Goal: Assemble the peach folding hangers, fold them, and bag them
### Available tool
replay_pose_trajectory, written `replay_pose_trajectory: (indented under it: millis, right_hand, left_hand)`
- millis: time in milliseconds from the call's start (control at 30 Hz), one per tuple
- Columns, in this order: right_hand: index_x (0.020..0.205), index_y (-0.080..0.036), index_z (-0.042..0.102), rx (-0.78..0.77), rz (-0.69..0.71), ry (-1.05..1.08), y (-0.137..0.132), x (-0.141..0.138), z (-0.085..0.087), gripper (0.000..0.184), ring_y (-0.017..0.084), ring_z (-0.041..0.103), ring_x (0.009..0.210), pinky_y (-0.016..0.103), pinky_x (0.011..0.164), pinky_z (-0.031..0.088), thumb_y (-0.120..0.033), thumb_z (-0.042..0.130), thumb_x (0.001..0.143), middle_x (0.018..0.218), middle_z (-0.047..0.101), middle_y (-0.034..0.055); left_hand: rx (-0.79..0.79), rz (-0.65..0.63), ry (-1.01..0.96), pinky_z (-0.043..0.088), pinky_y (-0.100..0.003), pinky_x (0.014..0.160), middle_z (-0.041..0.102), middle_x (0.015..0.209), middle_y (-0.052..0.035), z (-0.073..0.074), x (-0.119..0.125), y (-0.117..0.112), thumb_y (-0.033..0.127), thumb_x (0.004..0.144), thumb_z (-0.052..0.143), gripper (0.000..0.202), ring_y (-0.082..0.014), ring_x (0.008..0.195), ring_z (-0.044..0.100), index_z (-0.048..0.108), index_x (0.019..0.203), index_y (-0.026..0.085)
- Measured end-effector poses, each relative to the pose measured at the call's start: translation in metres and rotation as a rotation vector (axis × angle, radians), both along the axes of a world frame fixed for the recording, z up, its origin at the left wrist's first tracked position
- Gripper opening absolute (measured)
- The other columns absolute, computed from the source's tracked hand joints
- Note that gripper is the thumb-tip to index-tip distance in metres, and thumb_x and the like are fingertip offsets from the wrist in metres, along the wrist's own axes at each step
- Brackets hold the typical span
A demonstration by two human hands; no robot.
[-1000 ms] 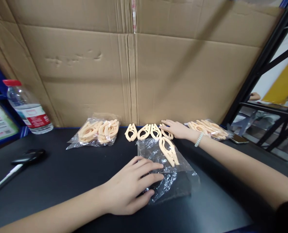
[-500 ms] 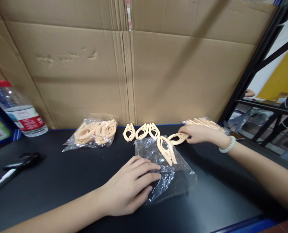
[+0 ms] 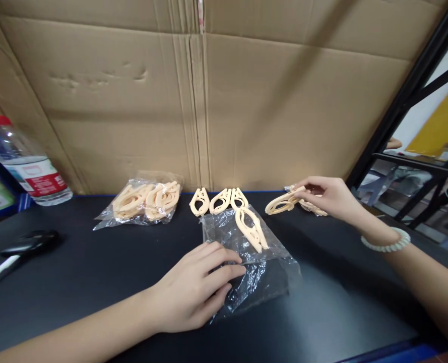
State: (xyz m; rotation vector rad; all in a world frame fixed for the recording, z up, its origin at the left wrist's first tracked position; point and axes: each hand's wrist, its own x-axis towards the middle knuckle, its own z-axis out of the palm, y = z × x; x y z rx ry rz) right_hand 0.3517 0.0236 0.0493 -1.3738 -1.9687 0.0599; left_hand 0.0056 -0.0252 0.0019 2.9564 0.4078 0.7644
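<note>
My left hand [image 3: 204,287] lies with fingers stretched and spread on the near left part of a clear plastic bag [image 3: 261,282]. A beige folding hanger [image 3: 251,229], folded up, rests on the upper part of that bag. Beyond it, three more folded hangers [image 3: 220,201] lie along the back of the table. My right hand [image 3: 327,199], wearing a beaded bracelet [image 3: 388,242], pinches a folded hanger [image 3: 282,202] at its right end. Just behind those fingers, partly hidden, is another bag of beige hangers [image 3: 314,206].
A filled bag of hangers [image 3: 144,201] sits at the back left. Further left stand a water bottle [image 3: 29,166] with a red cap and a black object with a white handle [image 3: 30,243]. Cardboard [image 3: 133,101] walls the back; a black metal frame [image 3: 397,116] rises at right.
My right hand has drawn back and up a little, and the folded hanger in it has moved away from the one on the bag. My left hand stays on the bag.
</note>
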Motion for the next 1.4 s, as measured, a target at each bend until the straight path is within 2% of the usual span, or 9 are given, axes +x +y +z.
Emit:
replay_pose_trajectory:
  millis: [133, 267, 400, 567, 667, 767, 1000, 1200, 1400]
  right_hand:
    - [0.089, -0.02, 0.068, 0.14, 0.105, 0.338, -0.021, -0.03, 0.002, 0.02, 0.019, 0.07, 0.076, 0.031, 0.068, 0.059, -0.039, 0.07, 0.082, 0.085, 0.073, 0.0058]
    - [0.088, -0.023, 0.068, 0.17, 0.244, 0.434, -0.05, -0.054, 0.008, 0.013, 0.014, 0.066, 0.059, 0.025, 0.052, 0.057, -0.034, 0.073, 0.081, 0.072, 0.069, 0.0011]
    - [0.089, -0.023, 0.068, 0.157, 0.424, 0.277, -0.071, -0.069, 0.009, 0.01, 0.014, 0.065, 0.06, 0.025, 0.051, 0.055, -0.03, 0.072, 0.083, 0.072, 0.068, 0.0015]
    - [0.093, -0.02, 0.066, 0.371, 0.488, -0.109, -0.089, -0.086, -0.005, 0.006, 0.012, 0.063, 0.065, 0.024, 0.057, 0.052, -0.017, 0.064, 0.089, 0.076, 0.066, 0.0012]
    - [0.09, -0.015, 0.068, 0.464, 0.576, -0.327, -0.097, -0.098, -0.018, 0.021, 0.012, 0.057, 0.057, 0.025, 0.05, 0.046, -0.011, 0.048, 0.096, 0.066, 0.061, 0.0017]
    - [0.093, -0.006, 0.069, 0.513, 0.68, -0.456, -0.1, -0.109, -0.028, 0.028, 0.015, 0.054, 0.054, 0.028, 0.044, 0.044, -0.005, 0.041, 0.094, 0.061, 0.059, 0.0036]
    - [0.111, 0.004, 0.065, 0.517, 0.648, -0.618, -0.095, -0.115, -0.043, 0.032, 0.023, 0.065, 0.071, 0.035, 0.061, 0.059, -0.004, 0.04, 0.092, 0.077, 0.069, 0.0138]
    - [0.112, 0.003, 0.064, 0.427, 0.587, -0.627, -0.092, -0.117, -0.049, 0.03, 0.022, 0.064, 0.071, 0.034, 0.062, 0.059, -0.004, 0.043, 0.092, 0.08, 0.068, 0.0133]
    - [0.118, -0.002, 0.061, 0.258, 0.554, -0.609, -0.089, -0.12, -0.051, 0.029, 0.025, 0.062, 0.097, 0.036, 0.089, 0.054, -0.013, 0.044, 0.097, 0.1, 0.067, 0.015]
  left_hand:
    - [-0.017, -0.002, -0.027, 0.051, -0.035, 0.084, 0.064, 0.111, -0.0108, 0.0, 0.0, 0.0, 0.007, 0.088, 0.048, 0.036, -0.0208, 0.091, 0.058, 0.055, 0.122, 0.017]
    - [-0.057, -0.014, -0.031, 0.052, -0.035, 0.082, 0.064, 0.112, -0.0118, 0.001, 0.0, 0.001, 0.005, 0.087, 0.048, 0.038, -0.0215, 0.091, 0.058, 0.055, 0.123, 0.016]
    - [-0.086, -0.013, -0.04, 0.052, -0.035, 0.081, 0.064, 0.113, -0.0121, 0.0, 0.0, 0.002, 0.005, 0.086, 0.047, 0.04, -0.0222, 0.093, 0.057, 0.053, 0.124, 0.016]
    - [-0.071, -0.02, -0.107, 0.052, -0.036, 0.085, 0.061, 0.117, -0.0139, -0.003, 0.0, 0.002, 0.004, 0.086, 0.05, 0.042, -0.0224, 0.097, 0.057, 0.05, 0.128, 0.013]
    - [-0.045, -0.022, -0.131, 0.052, -0.036, 0.087, 0.06, 0.119, -0.0152, -0.005, 0.0, 0.002, 0.002, 0.086, 0.051, 0.045, -0.023, 0.101, 0.057, 0.05, 0.129, 0.011]
    - [-0.022, -0.043, -0.146, 0.053, -0.036, 0.087, 0.061, 0.119, -0.0146, -0.005, 0.0, 0.002, 0.001, 0.085, 0.053, 0.045, -0.0228, 0.101, 0.057, 0.05, 0.129, 0.01]
    - [0.001, -0.037, -0.165, 0.053, -0.036, 0.087, 0.062, 0.116, -0.0142, -0.004, 0.0, 0.001, 0.0, 0.084, 0.054, 0.044, -0.0222, 0.1, 0.058, 0.051, 0.128, 0.009]
    - [0.006, -0.052, -0.154, 0.054, -0.036, 0.089, 0.063, 0.117, -0.0146, -0.004, 0.001, 0.002, 0.002, 0.085, 0.053, 0.043, -0.0228, 0.102, 0.06, 0.051, 0.127, 0.009]
    - [-0.008, -0.085, -0.144, 0.054, -0.037, 0.09, 0.063, 0.119, -0.0159, -0.006, 0.0, 0.003, 0.002, 0.085, 0.052, 0.044, -0.0233, 0.104, 0.061, 0.05, 0.129, 0.009]
